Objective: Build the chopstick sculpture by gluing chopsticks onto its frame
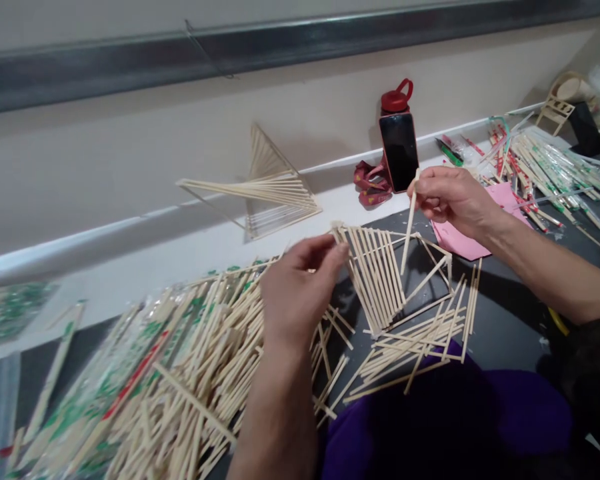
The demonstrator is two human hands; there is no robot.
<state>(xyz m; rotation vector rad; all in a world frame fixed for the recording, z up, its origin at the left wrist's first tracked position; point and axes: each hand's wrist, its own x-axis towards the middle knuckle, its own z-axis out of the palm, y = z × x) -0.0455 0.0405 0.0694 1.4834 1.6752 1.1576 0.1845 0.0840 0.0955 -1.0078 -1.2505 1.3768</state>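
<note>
My right hand (445,193) pinches one wooden chopstick (409,230) near its upper end. The stick points down, its lower tip close to the row of sticks in a chopstick frame (380,277). That frame has several sticks laid side by side across its left part and an open-framed right part. My left hand (305,287) is closed at the frame's upper left corner, thumb and fingers gripping it. Loose chopsticks (420,340) lie just in front of the frame, and a big heap of chopsticks (220,360) spreads to the left of my left hand.
A finished-looking twisted chopstick model (280,190) stands against the wall. A phone (399,150) leans on a red-capped bottle (396,100). Pink paper (460,230) and wrapped chopsticks (555,167) lie at the right. More wrapped chopsticks (115,360) lie at the left.
</note>
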